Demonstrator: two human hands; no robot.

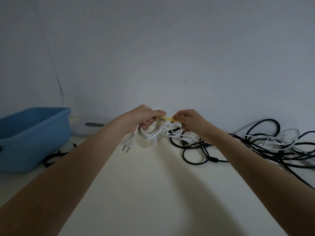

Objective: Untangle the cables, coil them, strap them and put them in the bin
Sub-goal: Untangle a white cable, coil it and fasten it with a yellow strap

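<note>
My left hand grips a coiled white power cable above the table, and its two-pin plug hangs down below the fist. A yellow strap is wrapped round the top of the coil. My right hand pinches the strap's free end, stretched out to the right. A tangle of black and white cables lies on the table at the right, behind and beside my right forearm. The blue bin stands at the left edge.
The table top is cream and meets a pale wall at the back. A clear lidded box sits behind the bin. Several black straps lie by the bin's front corner.
</note>
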